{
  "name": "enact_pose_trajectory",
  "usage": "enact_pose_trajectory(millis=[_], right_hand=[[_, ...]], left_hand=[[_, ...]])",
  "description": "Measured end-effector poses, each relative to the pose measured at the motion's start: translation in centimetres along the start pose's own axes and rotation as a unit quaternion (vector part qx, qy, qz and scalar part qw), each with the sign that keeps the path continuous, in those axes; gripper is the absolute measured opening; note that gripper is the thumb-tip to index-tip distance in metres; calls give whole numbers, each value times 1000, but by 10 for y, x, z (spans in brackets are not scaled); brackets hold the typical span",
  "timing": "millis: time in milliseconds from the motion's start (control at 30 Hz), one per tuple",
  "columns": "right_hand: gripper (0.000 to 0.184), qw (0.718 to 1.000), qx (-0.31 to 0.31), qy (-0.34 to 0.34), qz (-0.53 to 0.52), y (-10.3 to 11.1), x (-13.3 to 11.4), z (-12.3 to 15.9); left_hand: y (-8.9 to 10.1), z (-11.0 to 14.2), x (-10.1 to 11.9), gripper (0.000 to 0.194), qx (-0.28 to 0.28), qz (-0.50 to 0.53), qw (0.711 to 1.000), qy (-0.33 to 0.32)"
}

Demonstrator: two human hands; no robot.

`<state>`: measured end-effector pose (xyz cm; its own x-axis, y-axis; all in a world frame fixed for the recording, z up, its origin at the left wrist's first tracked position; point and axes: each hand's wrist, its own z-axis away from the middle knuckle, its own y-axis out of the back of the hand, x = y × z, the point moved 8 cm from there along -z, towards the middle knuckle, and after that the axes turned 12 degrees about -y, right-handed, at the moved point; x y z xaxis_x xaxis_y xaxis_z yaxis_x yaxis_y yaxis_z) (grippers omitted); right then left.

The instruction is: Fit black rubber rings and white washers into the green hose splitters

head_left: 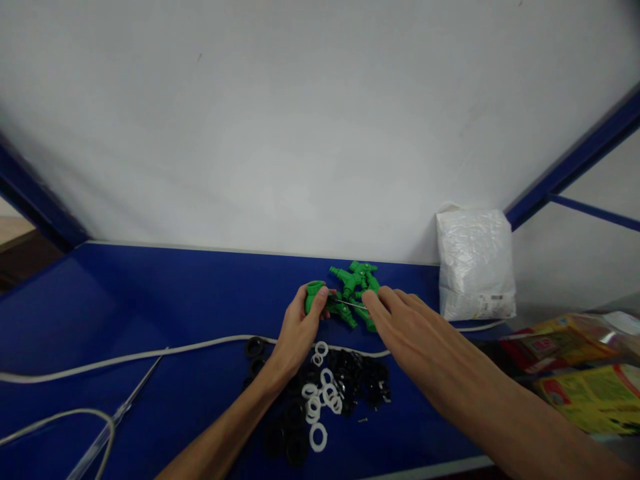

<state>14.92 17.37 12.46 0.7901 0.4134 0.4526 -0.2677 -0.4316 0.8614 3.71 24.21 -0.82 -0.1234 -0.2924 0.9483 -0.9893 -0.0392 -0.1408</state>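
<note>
My left hand is closed around a green plastic pipe fitting, its round opening facing up. My right hand grips a screwdriver; only the thin metal shaft shows, pointing left to the fitting's side, and the handle is hidden in my fingers. Whether the tip touches a screw cannot be made out. Behind and between my hands lies a pile of more green fittings. Nearer to me are several white rings, black rings and a heap of small black parts. A tiny screw lies beside them.
A white cable crosses the blue table. At left lie a long thin tool with a clear handle and another cable loop. A white plastic package leans on the back wall. Colourful packets sit at right.
</note>
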Motion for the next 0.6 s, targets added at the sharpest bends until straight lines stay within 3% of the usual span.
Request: enact_pose_trajectory(millis=[267, 367, 467, 600], right_hand=[[39, 1000, 12, -10, -10, 0, -1, -4], [27, 999, 13, -30, -4, -2, 0, -5], [6, 997, -43, -57, 2, -9, 4, -9], [22, 989, -131, -68, -2, -20, 7, -14]], left_hand=[[0, 1, 0, 38, 0, -2, 1000, -2], [0, 0, 0, 38, 6, 9, 1000, 1], [1, 0, 0, 39, 7, 12, 1000, -4], [-1, 0, -3, 41, -14, -12, 1000, -16]])
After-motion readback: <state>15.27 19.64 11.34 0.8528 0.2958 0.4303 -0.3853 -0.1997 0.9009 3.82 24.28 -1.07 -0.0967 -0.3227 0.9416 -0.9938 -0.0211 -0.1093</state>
